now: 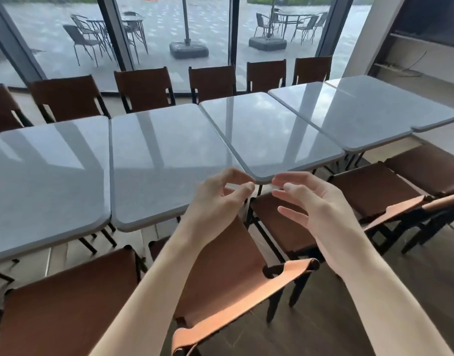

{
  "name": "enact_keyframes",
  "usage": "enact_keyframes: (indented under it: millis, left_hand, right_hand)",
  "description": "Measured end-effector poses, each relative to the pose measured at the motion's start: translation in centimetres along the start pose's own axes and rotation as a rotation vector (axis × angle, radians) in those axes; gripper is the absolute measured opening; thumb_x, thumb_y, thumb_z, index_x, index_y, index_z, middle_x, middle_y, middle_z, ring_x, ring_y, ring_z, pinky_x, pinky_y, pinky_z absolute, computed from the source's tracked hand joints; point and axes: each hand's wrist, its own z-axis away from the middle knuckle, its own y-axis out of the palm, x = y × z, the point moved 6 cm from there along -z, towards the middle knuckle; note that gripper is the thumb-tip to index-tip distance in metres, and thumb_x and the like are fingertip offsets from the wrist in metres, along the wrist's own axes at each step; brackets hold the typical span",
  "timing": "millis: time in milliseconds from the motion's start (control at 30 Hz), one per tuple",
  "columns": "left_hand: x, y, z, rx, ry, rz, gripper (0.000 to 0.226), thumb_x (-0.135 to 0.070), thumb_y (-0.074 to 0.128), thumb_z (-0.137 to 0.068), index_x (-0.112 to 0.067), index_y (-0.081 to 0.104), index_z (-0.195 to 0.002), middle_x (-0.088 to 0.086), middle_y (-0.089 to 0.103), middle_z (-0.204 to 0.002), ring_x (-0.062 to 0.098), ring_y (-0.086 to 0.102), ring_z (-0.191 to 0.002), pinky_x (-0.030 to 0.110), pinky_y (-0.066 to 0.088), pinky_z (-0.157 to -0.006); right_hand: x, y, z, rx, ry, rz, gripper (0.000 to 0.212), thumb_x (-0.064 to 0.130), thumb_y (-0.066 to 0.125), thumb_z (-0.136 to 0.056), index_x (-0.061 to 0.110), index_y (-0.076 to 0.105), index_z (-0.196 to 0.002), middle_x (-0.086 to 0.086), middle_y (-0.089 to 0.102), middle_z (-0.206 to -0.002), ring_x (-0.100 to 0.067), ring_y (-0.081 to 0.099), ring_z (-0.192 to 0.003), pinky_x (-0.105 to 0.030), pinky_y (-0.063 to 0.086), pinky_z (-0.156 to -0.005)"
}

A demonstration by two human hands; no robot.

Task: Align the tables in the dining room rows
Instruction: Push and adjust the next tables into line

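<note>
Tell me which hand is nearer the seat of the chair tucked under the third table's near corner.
Right. The right hand hovers directly over that chair seat; the left hand sits off its left edge, over the neighbouring chair's backrest.

Both forearms were bare from the bottom edge of the view up to the wrists, with no sleeve reaching into sight. The left hand (215, 201) and the right hand (315, 204) were bare too, without gloves, rings, watch or wristband, and had slender fingers.
</note>
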Motion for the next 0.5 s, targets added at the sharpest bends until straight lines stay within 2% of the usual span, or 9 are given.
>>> enact_keyframes:
  millis: [133,300,400,500]
  left_hand:
    - [1.3,2.0,-3.0,-0.001,-0.036,-0.001,0.01,-0.029,0.061,-0.098,-0.029,0.071,-0.098,0.003,0.072,-0.075,-0.005,0.058,-0.059,0.005,0.039,-0.056]
    - [5.6,5.8,-6.4,-0.057,-0.171,-0.02,0.009,-0.032,0.063,-0.097,-0.033,0.071,-0.098,-0.02,0.07,-0.087,-0.011,0.063,-0.084,0.003,0.041,-0.066]
    - [7.7,6.8,-7.5,-0.079,-0.196,-0.108,0.008,-0.034,0.062,-0.096,-0.036,0.069,-0.099,-0.023,0.069,-0.1,-0.012,0.062,-0.094,0.007,0.045,-0.074]
    - [10.8,5.2,-8.7,-0.149,-0.264,-0.179,0.007,-0.035,0.061,-0.097,-0.037,0.067,-0.098,-0.021,0.068,-0.103,-0.014,0.059,-0.098,0.013,0.045,-0.078]
  right_hand:
    - [-1.7,-1.7,-3.6,0.021,0.032,-0.013,0.02,0.016,0.059,-0.098,0.022,0.075,-0.108,0.004,0.076,-0.105,-0.009,0.07,-0.108,-0.042,0.054,-0.1]
    - [-6.6,-3.5,-8.6,0.1,0.12,0.035,0.021,0.015,0.059,-0.098,0.024,0.077,-0.104,0.007,0.076,-0.107,-0.008,0.07,-0.107,-0.039,0.055,-0.099]
    - [-9.1,-3.4,-12.2,0.183,0.149,0.06,0.021,0.014,0.058,-0.099,0.023,0.077,-0.105,0.007,0.076,-0.106,-0.008,0.071,-0.107,-0.037,0.056,-0.096]
    - [-11.4,-1.7,-16.2,0.266,0.143,0.06,0.021,0.013,0.059,-0.097,0.023,0.077,-0.101,0.004,0.076,-0.106,-0.009,0.07,-0.107,-0.034,0.056,-0.092]
